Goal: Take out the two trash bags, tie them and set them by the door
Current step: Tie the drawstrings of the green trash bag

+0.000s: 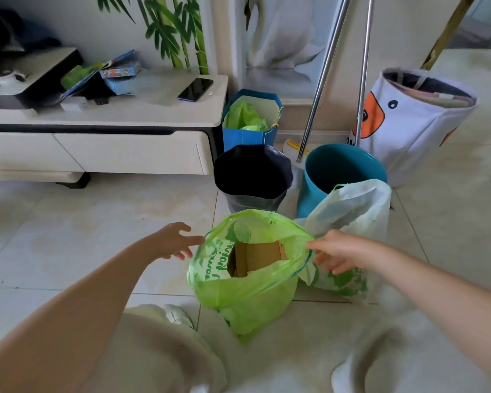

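Note:
A green trash bag (247, 296) stands on the tiled floor in front of me, its mouth wide open, with a brown cardboard box (257, 259) inside. My left hand (173, 241) is at the left rim of the bag, fingers spread and fingertips touching the plastic. My right hand (338, 251) is at the right rim, fingers apart, thumb on the edge. A white trash bag with green print (352, 219) stands just behind my right hand, untied. Behind them sit a black-lined bin (253, 177) and an empty teal bin (343, 168).
A white TV cabinet (102, 120) with a phone (195, 89) runs along the left. A blue gift bag (251, 117) stands behind the black bin. Two metal poles (321, 80) lean by the wall, and a white fabric basket (411, 120) sits at the right. My knees fill the bottom.

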### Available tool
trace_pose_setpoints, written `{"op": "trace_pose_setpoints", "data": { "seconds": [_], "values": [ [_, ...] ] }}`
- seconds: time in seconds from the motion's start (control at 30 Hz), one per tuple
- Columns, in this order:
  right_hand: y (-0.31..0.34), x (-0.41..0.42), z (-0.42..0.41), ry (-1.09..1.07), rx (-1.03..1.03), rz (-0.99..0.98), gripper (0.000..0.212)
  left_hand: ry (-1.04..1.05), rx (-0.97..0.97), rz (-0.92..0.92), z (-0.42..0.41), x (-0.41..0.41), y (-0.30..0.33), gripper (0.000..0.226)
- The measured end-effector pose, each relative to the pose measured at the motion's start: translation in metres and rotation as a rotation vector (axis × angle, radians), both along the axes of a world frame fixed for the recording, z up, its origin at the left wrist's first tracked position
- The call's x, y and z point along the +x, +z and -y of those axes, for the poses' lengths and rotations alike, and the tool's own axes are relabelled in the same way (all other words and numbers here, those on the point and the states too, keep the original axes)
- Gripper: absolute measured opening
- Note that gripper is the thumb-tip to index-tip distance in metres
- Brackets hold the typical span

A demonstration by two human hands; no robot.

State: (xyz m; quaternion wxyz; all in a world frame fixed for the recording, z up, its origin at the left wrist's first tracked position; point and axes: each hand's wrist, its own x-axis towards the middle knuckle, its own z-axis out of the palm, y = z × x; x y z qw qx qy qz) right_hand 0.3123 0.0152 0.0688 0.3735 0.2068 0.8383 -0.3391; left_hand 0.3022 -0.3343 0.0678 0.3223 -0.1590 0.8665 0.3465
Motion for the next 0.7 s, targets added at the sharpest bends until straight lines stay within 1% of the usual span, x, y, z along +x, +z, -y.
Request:
{"op": "trace_pose_setpoints", "data": {
  "seconds": [0.07,0.13,0.2,0.33,0.5,0.6,0.7],
  "values": [
    [-0.001,0.001,0.001,-0.006,-0.038,0.059,0.043,-0.008,-0.015,0.006,0.002,-0.002,-0.002,0.061],
    [-0.003,0.003,0.004,0.025,-0.044,0.082,0.034,-0.028,-0.020,0.009,0.001,-0.004,-0.005,0.049],
    [-0.005,0.004,0.009,0.043,-0.029,0.063,0.026,-0.031,-0.010,0.017,-0.002,-0.005,-0.009,0.038],
    [-0.005,0.006,0.015,0.020,-0.027,0.011,0.016,-0.012,-0.036,-0.002,-0.009,-0.008,-0.019,0.031],
    [-0.001,0.006,0.017,-0.042,-0.057,-0.015,0.015,0.050,-0.047,-0.072,-0.017,-0.014,-0.027,0.026],
    [0.005,0.004,0.015,-0.098,-0.085,-0.064,0.017,0.080,-0.035,-0.137,-0.023,-0.019,-0.023,0.008],
    [0.013,-0.001,0.013,-0.113,-0.092,-0.152,0.017,0.110,0.030,-0.161,-0.026,-0.023,-0.014,0.010]
  ]
}}
